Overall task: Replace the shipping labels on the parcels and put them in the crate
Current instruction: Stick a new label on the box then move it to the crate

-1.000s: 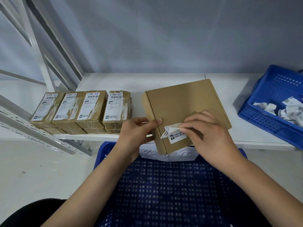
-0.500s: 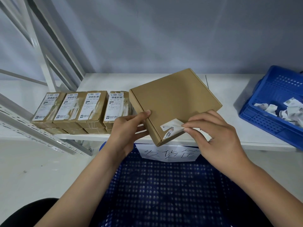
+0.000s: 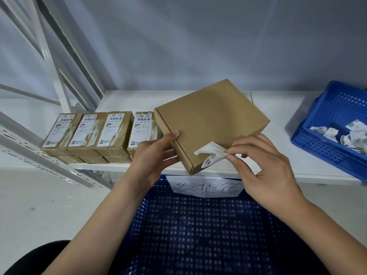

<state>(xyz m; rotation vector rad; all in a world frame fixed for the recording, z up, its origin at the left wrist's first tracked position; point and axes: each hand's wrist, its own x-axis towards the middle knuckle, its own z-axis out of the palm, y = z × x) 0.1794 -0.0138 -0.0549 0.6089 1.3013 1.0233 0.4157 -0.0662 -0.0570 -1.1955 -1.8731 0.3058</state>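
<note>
**Old label nearly off the brown parcel**

Underneath, nearest the body, a big blue crate [image 3: 208,235] with a handwritten paper sign [image 3: 206,187] on its far wall, no parcels visible inside. Beyond, on the white shelf [image 3: 278,108], a row of labelled, taped parcels [image 3: 99,133] to the left and a second blue basket [image 3: 333,128] of crumpled label scraps [image 3: 345,133] to the right. Held tilted above the shelf's front edge, the plain brown parcel [image 3: 210,120]. Judged to be the peeling step: next, likely a steady pull to free the last stuck corner without tearing, then scrap to the right basket and a fresh label on. Left hand [image 3: 155,155] clamped on the parcel's near-left edge, thumb on top, fingers curled beneath. Right hand [image 3: 266,165] pinching the curled white label [image 3: 210,152] between thumb and forefinger, other fingers loosely spread
</note>
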